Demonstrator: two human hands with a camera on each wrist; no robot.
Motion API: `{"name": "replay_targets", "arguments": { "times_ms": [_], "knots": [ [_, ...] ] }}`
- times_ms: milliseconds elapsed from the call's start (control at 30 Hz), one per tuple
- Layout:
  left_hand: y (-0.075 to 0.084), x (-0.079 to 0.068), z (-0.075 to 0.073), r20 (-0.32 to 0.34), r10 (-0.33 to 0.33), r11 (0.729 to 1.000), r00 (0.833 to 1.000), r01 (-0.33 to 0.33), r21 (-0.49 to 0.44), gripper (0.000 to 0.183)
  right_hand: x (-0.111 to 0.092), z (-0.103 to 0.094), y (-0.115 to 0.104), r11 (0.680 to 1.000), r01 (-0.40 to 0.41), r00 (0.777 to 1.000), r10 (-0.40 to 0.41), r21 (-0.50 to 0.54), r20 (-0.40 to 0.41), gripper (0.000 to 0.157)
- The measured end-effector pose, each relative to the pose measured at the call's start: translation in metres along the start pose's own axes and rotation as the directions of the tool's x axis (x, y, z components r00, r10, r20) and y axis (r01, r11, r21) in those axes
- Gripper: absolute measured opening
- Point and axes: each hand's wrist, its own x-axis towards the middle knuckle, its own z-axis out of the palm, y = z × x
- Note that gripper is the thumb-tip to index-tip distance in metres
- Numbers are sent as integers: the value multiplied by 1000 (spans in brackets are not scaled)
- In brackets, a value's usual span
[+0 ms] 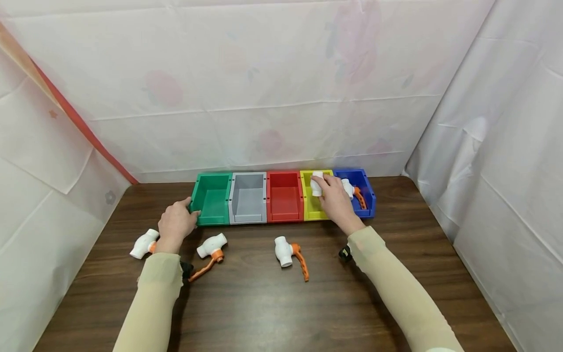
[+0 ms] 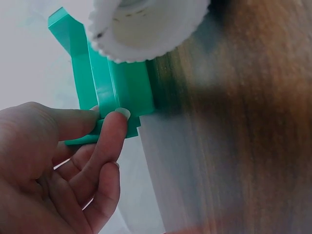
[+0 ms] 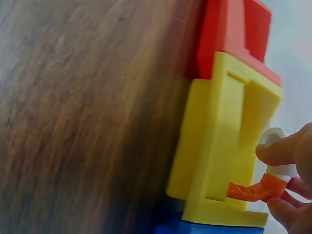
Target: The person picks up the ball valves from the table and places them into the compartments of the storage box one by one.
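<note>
My left hand (image 1: pixel 177 222) grips the left wall of the green bin (image 1: pixel 214 201); in the left wrist view, thumb and fingers pinch its edge. At the yellow bin (image 1: pixel 315 215), my right hand (image 1: pixel 338 203) holds a white ball valve (image 1: pixel 316 185) by its body. The right wrist view shows that valve's orange handle (image 3: pixel 251 191) reaching inside the yellow bin. Another ball valve (image 1: pixel 348 188) with an orange handle lies in the blue bin (image 1: pixel 371 213), partly behind the right hand.
A grey bin (image 1: pixel 248 218) and a red bin (image 1: pixel 285 216) stand in the joined row. On the brown table (image 1: pixel 264 313) lie three ball valves: one left (image 1: pixel 144 243), one near the left wrist (image 1: pixel 212 245), one in the middle (image 1: pixel 283 252). White curtains (image 1: pixel 264 88) hang behind.
</note>
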Motion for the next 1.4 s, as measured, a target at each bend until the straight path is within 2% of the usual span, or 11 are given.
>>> {"name": "replay_targets", "arguments": {
  "times_ms": [167, 467, 633, 800, 1000, 1233, 1400],
  "knots": [
    [1, 0, 1, 0, -2, 1000, 1000, 2, 0, 64, 2, 4, -1, 999, -16, 999, 17, -32, 39, 61],
    [2, 3, 1, 0, -31, 999, 1000, 31, 6, 63, 7, 12, 1, 996, 12, 999, -9, -89, 39, 61],
    [4, 1, 1, 4, -32, 999, 999, 32, 2, 63, 10, 18, 0, 993, -24, 997, 32, -120, 67, 63],
    [6, 0, 0, 3, -28, 1000, 1000, 28, 5, 63, 14, 23, -2, 992, -66, 992, 77, -108, 103, 60],
    [8, -2, -1, 8, -35, 999, 999, 35, 6, 63, 16, 24, -5, 990, -91, 989, 102, -107, 103, 57],
    [6, -2, -2, 5, -35, 999, 999, 35, 5, 63, 16, 29, -7, 990, -80, 993, 90, -119, 80, 56],
    [6, -3, -2, 7, -40, 999, 999, 40, 3, 63, 16, 31, -8, 988, -70, 992, 83, -139, 93, 51]
  ]
}}
